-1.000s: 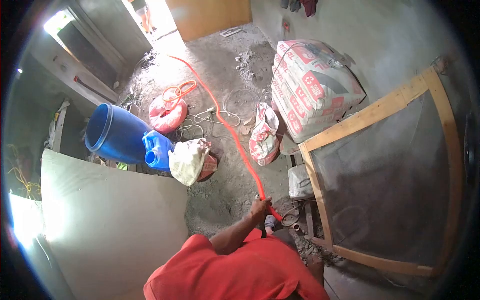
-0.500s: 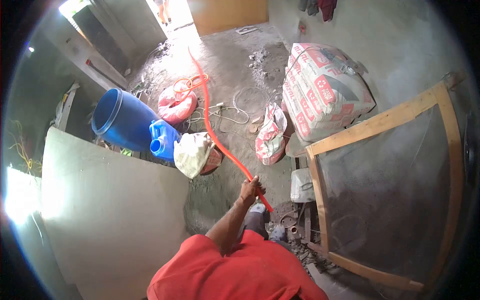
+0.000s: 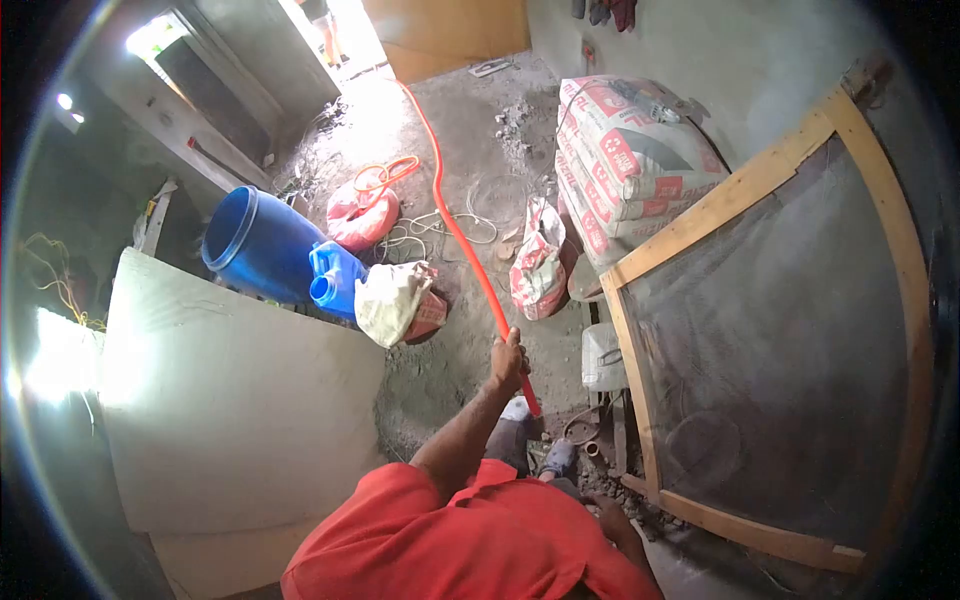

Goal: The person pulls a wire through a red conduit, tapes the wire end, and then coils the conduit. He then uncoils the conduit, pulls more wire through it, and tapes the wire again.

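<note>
My left hand (image 3: 508,360) is closed around an orange hose (image 3: 463,238) near its lower end, which sticks out just below my fist. From there the hose runs up across the floor toward the bright doorway. My right hand (image 3: 603,508) is low beside my right leg, dark and partly hidden, so its fingers are not clear. A cream sack (image 3: 390,305) sits on the floor left of the hose, and a red and white bag (image 3: 540,270) stands to its right.
A blue barrel (image 3: 262,240) and a blue jug (image 3: 335,275) stand at left behind a pale board (image 3: 240,400). Stacked cement bags (image 3: 630,160) lean by the right wall. A wood-framed mesh screen (image 3: 770,360) is at right. Rubble and a pipe stub (image 3: 592,450) lie near my feet.
My left hand has moved slightly up with the hose still in it, and the hose lies straighter. My right forearm and hand have come into view at lower right. The view has shifted slightly.
</note>
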A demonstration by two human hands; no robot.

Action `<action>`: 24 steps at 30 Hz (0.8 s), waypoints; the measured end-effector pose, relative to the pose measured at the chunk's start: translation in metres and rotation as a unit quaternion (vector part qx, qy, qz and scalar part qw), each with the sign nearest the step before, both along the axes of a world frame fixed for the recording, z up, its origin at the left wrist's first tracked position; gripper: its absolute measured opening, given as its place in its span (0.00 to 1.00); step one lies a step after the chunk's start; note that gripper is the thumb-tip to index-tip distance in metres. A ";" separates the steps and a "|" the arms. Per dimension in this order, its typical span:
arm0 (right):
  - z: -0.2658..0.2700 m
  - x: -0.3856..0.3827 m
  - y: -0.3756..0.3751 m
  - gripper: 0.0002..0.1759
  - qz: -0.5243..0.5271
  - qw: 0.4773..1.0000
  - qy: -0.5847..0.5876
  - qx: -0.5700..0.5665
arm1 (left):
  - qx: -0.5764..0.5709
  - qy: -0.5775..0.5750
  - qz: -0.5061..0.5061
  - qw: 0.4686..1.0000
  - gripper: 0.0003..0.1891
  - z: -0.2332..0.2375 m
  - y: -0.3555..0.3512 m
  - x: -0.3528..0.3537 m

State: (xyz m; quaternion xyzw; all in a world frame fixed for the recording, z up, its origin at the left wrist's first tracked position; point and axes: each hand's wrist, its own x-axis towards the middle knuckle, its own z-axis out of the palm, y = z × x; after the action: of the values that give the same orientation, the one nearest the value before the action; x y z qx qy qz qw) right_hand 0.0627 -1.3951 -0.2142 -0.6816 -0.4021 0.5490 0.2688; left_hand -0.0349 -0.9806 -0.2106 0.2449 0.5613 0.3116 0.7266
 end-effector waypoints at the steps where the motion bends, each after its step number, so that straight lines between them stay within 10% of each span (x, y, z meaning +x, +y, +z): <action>1: 0.030 -0.003 0.033 0.32 -0.012 0.999 0.038 0.008 | 0.031 0.014 0.023 0.999 0.14 0.004 0.004 0.003; 7: 0.083 0.009 0.144 0.33 -0.080 0.976 0.194 0.061 | 0.134 0.103 0.037 0.985 0.15 0.025 -0.003 0.021; 12: 0.065 0.008 0.188 0.21 -0.119 0.983 -0.138 0.004 | 0.120 -0.013 -0.004 0.993 0.17 0.031 -0.056 0.039; 16: 0.064 0.005 0.175 0.18 -0.162 0.962 -0.203 0.084 | -0.158 -0.135 0.005 0.978 0.17 0.048 -0.118 0.049; 24: 0.063 0.000 0.119 0.14 -0.122 0.953 -0.229 0.159 | -0.084 -0.061 0.061 0.993 0.16 -0.010 -0.098 0.025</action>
State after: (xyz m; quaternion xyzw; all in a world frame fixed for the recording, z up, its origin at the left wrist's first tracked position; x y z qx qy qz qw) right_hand 0.0624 -1.2759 -0.1513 -0.7817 -0.4483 0.2700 0.3393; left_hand -0.0102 -1.0790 -0.2205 0.1289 0.5538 0.3215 0.7572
